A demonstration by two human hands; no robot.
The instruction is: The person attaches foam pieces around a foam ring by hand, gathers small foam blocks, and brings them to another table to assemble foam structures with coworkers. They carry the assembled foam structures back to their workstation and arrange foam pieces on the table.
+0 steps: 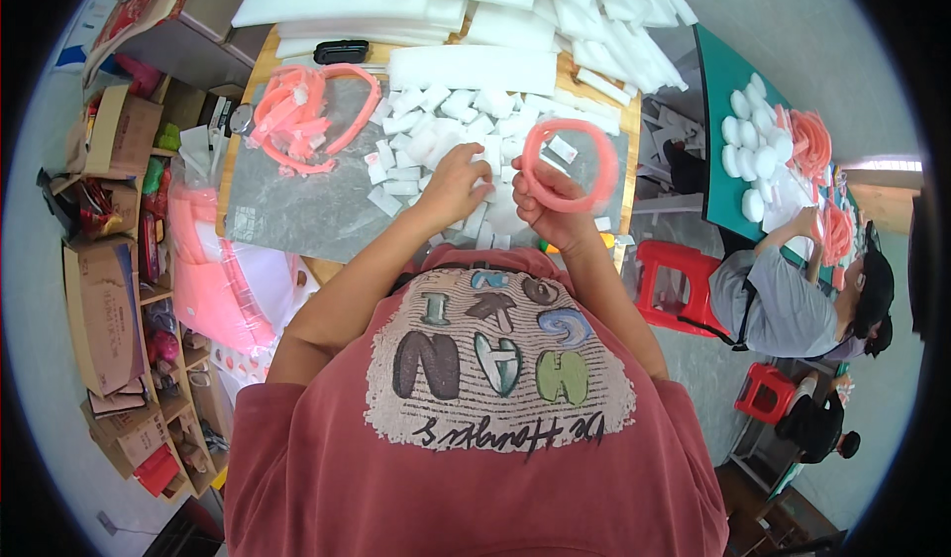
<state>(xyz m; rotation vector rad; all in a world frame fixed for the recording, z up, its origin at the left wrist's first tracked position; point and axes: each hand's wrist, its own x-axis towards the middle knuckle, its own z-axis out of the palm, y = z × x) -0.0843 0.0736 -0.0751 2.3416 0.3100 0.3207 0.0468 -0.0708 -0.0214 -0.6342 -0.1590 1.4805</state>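
My right hand [553, 218] grips a pink foam ring [605, 169] by its lower left side, holding it up over the right part of the table. Through the ring's opening a small white block [563, 149] with a reddish mark shows. My left hand [456, 189] is at the near side of a pile of small white foam blocks [423, 146], its fingers bent inward; whatever they may hold is hidden. At the table's left lie a tangle of pink foam strips [289, 111] and a curved pink foam strip [374, 97].
Large white foam sheets [347, 2] are stacked at the table's far side, near a black case [341, 52]. Shelves with cardboard boxes [104, 309] stand left. To the right are a red stool [679, 270] and a person [783, 304] at a green table [715, 111].
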